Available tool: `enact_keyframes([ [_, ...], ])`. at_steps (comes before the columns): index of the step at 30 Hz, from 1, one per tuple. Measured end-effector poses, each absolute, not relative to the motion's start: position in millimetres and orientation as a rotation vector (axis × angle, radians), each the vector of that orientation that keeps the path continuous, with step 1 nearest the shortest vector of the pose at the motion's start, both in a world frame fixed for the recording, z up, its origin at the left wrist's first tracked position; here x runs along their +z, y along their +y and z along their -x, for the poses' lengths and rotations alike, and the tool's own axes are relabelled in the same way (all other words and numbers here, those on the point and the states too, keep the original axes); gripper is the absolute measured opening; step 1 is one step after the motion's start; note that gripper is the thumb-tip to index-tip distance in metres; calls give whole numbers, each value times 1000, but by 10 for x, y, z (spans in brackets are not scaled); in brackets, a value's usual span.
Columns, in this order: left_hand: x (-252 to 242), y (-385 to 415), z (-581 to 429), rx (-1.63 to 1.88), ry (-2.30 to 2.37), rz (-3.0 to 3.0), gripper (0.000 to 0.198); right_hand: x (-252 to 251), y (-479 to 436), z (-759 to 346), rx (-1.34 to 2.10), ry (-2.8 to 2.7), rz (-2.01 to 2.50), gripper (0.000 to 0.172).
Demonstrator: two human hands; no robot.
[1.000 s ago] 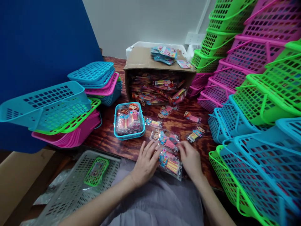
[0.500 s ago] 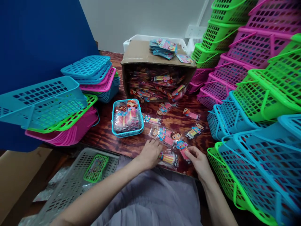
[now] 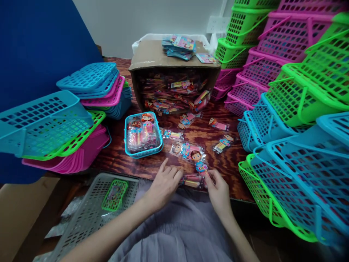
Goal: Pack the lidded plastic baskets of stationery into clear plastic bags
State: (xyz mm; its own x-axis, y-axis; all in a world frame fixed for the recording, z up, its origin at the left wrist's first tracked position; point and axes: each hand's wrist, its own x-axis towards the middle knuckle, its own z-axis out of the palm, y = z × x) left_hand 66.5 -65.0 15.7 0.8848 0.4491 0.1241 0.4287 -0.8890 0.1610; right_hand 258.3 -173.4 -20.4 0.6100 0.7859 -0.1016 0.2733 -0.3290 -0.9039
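While my right hand [image 3: 219,190] pinches a packet [image 3: 200,162], baskets [image 3: 296,160] crowd its right, a carton [image 3: 149,54] stands beyond; whether my left hand [image 3: 164,184] grips, I can't tell.

- We read "STICK" on the brown-haired cartoon packet [image 3: 201,167].
- Neighbouring packet [image 3: 186,150]: blue lettering, we can't confirm the word.
- Packets [image 3: 148,134] in the blue basket [image 3: 144,154]: lettering too small for us.
- Cards [image 3: 181,43] on the cardboard box [image 3: 148,54]: printed, we can't make out words.
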Motion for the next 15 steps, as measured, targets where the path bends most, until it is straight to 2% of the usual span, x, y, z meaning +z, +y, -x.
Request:
enact_keyframes([
  [5,229,-717,-638,198,680,-2880,30,-170,-1671,-2511,644,-826,1822,29],
  [11,277,-833,-715,-4,750,-2788,21,-128,-1754,-2471,734,-866,1776,27],
  [15,249,-839,-751,23,686,-2803,15,-133,-1765,-2426,734,-812,1750,28],
])
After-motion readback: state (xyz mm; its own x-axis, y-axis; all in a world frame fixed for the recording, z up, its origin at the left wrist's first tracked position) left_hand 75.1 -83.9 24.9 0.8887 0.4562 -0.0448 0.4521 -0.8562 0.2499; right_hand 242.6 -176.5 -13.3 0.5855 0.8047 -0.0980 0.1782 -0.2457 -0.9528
